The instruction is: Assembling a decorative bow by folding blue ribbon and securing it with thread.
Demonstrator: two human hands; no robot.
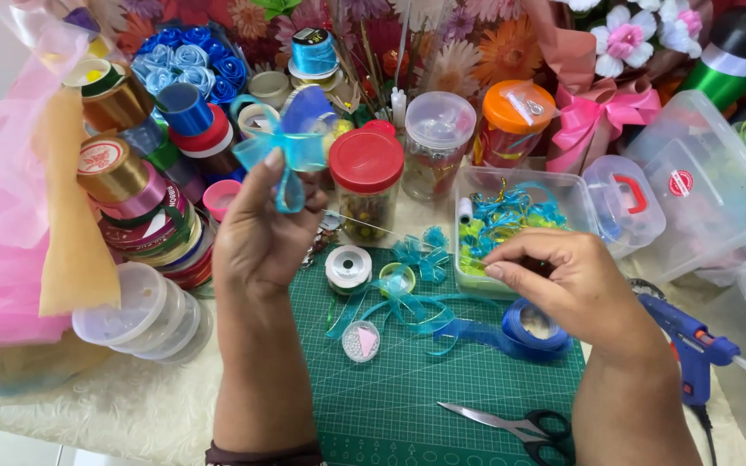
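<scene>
Above the mat: left hand (pixel 261 237) pinches a blue bow (pixel 291 142) at its centre, raised so the loops hang free.
Right hand (pixel 563 280): fingers closed on a thin thread (pixel 390 231), drawn taut toward the bow.
Mat (pixel 407 388): green, carrying scissors (pixel 511 423), ribbon roll (pixel 533 324), finished bows (pixel 407 285).
Table edge: glue gun (pixel 692 345), kept within reach.

Scissors (pixel 511 425) are seen at bottom centre on green cutting mat (pixel 390 388); blue glue gun (pixel 692 345) at lower right; red-lidded jar (pixel 366 183) at centre; ribbon spools (pixel 135 203) stacked at left.
</scene>
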